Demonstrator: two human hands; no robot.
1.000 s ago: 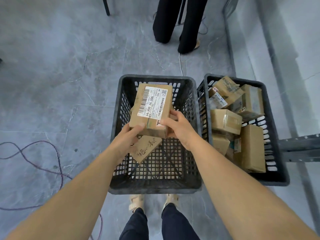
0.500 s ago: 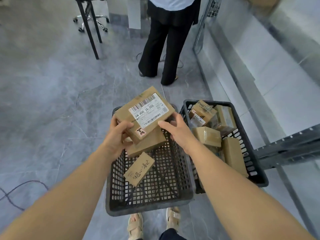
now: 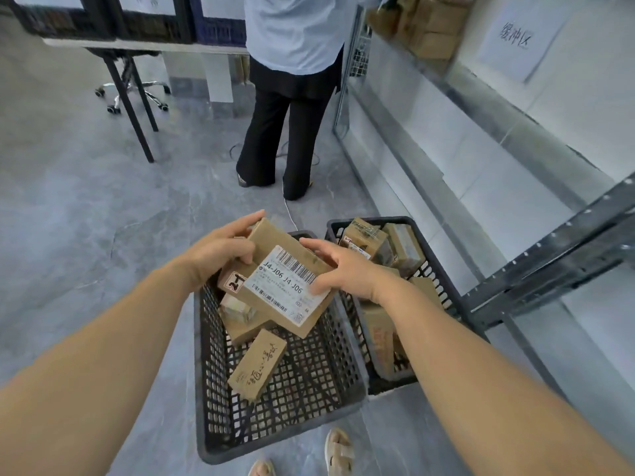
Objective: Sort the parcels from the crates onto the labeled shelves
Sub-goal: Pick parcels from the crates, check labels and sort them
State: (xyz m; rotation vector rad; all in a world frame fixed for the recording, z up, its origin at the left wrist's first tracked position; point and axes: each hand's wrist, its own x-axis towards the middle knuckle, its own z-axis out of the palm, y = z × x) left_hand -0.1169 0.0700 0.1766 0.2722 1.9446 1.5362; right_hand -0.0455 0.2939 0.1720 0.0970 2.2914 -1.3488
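As right hand (image 3: pixel 343 269) grips parcel (image 3: pixel 285 286), left hand (image 3: pixel 220 250) fingers (image 3: pixel 242 222) seemingly curl.

The parcel (image 3: pixel 271 245) is brown cardboard with a white label (image 3: pixel 275 286) striped by black barcodes. The left crate (image 3: pixel 275 441) and right crate (image 3: pixel 364 222) are black lattice. The floor (image 3: pixel 86 235) is grey, marble-veined.

Grey floor (image 3: pixel 86 252) — mesh crate (image 3: pixel 275 448), second crate (image 3: pixel 391 384) beside it
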